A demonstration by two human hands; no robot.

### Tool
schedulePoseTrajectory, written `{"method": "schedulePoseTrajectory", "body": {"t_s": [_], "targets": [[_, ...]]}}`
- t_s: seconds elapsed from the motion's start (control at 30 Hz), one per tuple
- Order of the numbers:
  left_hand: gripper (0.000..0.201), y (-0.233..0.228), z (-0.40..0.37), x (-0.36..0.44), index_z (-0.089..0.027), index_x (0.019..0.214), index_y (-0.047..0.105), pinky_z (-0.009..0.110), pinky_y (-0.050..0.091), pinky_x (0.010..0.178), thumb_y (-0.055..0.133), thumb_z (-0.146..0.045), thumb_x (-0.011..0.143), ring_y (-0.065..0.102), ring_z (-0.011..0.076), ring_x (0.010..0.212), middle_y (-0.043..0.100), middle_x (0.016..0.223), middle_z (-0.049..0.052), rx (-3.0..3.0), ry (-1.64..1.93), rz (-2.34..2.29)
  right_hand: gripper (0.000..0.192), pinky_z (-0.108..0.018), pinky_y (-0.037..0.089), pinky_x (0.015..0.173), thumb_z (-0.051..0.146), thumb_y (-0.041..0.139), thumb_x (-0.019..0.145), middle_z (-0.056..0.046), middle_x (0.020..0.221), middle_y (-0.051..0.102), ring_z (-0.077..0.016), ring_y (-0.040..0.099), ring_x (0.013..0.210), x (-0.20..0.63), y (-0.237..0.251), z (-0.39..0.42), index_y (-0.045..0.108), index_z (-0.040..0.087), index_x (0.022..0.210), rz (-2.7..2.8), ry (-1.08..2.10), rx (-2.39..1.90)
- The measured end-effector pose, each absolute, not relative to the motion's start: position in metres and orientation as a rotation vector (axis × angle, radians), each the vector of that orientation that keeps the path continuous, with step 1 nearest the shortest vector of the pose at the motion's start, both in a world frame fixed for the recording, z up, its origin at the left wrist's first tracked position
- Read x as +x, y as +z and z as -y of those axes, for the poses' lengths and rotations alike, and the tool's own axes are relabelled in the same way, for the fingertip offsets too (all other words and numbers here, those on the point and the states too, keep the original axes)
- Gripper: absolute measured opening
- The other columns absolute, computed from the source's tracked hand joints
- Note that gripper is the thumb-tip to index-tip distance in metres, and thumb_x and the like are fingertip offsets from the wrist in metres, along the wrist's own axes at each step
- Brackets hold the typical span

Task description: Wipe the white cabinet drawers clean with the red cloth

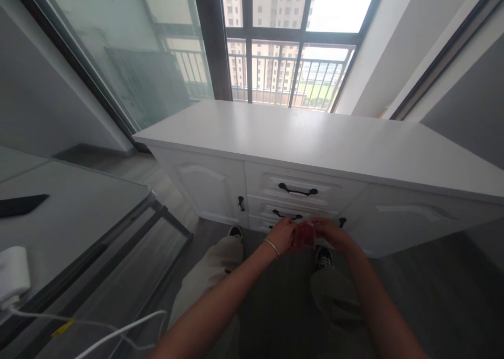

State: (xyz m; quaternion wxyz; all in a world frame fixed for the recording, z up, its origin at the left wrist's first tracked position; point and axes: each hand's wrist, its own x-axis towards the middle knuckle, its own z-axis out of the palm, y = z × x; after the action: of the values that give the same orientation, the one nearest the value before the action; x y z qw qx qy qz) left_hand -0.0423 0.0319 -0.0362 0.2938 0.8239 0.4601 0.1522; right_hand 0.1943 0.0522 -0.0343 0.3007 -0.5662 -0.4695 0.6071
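1. A white cabinet (315,144) is standing far across the scene under the window, its black drawer handle (298,190) facing the person.
2. The left hand (282,235) and right hand (333,234) are meeting in front of the drawers.
3. A small red object (304,235) is sitting between them, both hands' fingers pinching its edges.

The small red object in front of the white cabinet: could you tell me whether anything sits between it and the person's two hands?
Nothing visible does. The left hand and right hand both already grip the small red object, one on each side, in front of the white wooden cabinet.
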Motion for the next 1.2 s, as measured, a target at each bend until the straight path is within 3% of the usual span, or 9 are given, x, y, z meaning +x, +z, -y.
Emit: {"method": "schedulePoseTrajectory", "body": {"t_s": [0.1,0.2,0.33,0.57,0.63,0.77,0.93,1.13,1.2], "targets": [[0.035,-0.032,-0.025,-0.043,-0.015,0.133,0.074,0.041,0.050,0.117,0.055,-0.025,0.106,0.065,0.0284,0.124,0.064,0.134,0.017,2.222,0.329,-1.283,0.048,-0.035,0.053,0.072,0.056,0.097,0.056,-0.009,0.083,0.080,-0.0216,0.068,0.074,0.200,-0.021,-0.052,0.082,0.020,0.085,1.170,1.554,-1.495],[0.048,-0.030,-0.018,-0.042,-0.017,0.145,0.068,0.053,0.054,0.113,0.058,-0.042,0.106,0.062,0.0383,0.132,0.063,0.144,0.019,2.250,0.124,-1.351,0.051,-0.032,0.045,0.058,0.058,0.096,0.056,-0.008,0.075,0.076,-0.0188,0.060,0.063,0.207,-0.011,-0.051,0.083,0.021,0.088,1.137,1.487,-1.531],[0.067,-0.022,-0.015,-0.038,-0.016,0.157,0.054,0.048,0.054,0.112,0.072,-0.045,0.100,0.062,0.0367,0.134,0.067,0.142,0.016,2.240,0.136,-1.365,0.052,-0.030,0.032,0.050,0.059,0.095,0.056,-0.006,0.070,0.072,-0.0144,0.049,0.055,0.214,0.000,-0.049,0.083,0.020,0.088,1.138,1.439,-1.540],[0.020,-0.016,-0.021,-0.032,-0.013,0.119,0.067,0.040,0.052,0.106,0.063,-0.022,0.101,0.066,0.0300,0.120,0.073,0.123,0.014,2.154,0.320,-1.483,0.053,-0.027,0.032,0.049,0.047,0.093,0.056,-0.009,0.086,0.082,-0.0133,0.052,0.054,0.219,-0.006,-0.048,0.080,0.021,0.100,1.226,1.317,-1.600],[0.026,-0.016,-0.025,-0.033,-0.013,0.122,0.065,0.037,0.053,0.103,0.063,-0.014,0.096,0.067,0.0280,0.116,0.073,0.119,0.013,2.060,0.403,-1.510,0.048,-0.029,0.036,0.049,0.047,0.089,0.054,-0.008,0.078,0.080,-0.0152,0.054,0.052,0.222,-0.014,-0.051,0.078,0.022,0.094,1.254,1.216,-1.630],[0.054,-0.016,-0.031,-0.038,-0.010,0.144,0.057,0.038,0.048,0.114,0.066,-0.009,0.090,0.062,0.0281,0.127,0.068,0.134,0.015,1.993,0.552,-1.488,0.033,-0.036,0.054,0.063,0.049,0.083,0.061,-0.010,0.076,0.080,-0.0241,0.070,0.064,0.229,-0.022,-0.058,0.076,0.025,0.082,1.421,1.059,-1.663],[0.019,-0.015,-0.039,-0.048,-0.014,0.112,0.077,0.042,0.049,0.114,0.068,-0.017,0.095,0.060,0.0303,0.124,0.066,0.120,0.013,2.089,0.529,-1.471,0.023,-0.045,0.057,0.081,0.049,0.083,0.068,-0.013,0.080,0.080,-0.0328,0.075,0.081,0.231,-0.023,-0.061,0.073,0.028,0.071,1.637,0.915,-1.805],[0.024,-0.018,-0.043,-0.053,-0.015,0.116,0.069,0.040,0.044,0.121,0.073,-0.015,0.092,0.058,0.0284,0.136,0.063,0.143,0.015,2.062,0.679,-1.350,0.025,-0.050,0.057,0.089,0.050,0.085,0.068,-0.014,0.083,0.080,-0.0349,0.074,0.086,0.236,-0.036,-0.061,0.073,0.028,0.069,1.750,1.049,-1.824],[0.030,-0.015,-0.042,-0.053,-0.016,0.124,0.064,0.040,0.048,0.117,0.071,-0.017,0.095,0.063,0.0282,0.133,0.068,0.140,0.015,2.025,0.627,-1.306,0.028,-0.052,0.057,0.094,0.053,0.086,0.067,-0.015,0.089,0.081,-0.0367,0.075,0.091,0.236,-0.038,-0.060,0.073,0.028,0.072,1.753,1.096,-1.844]]}}
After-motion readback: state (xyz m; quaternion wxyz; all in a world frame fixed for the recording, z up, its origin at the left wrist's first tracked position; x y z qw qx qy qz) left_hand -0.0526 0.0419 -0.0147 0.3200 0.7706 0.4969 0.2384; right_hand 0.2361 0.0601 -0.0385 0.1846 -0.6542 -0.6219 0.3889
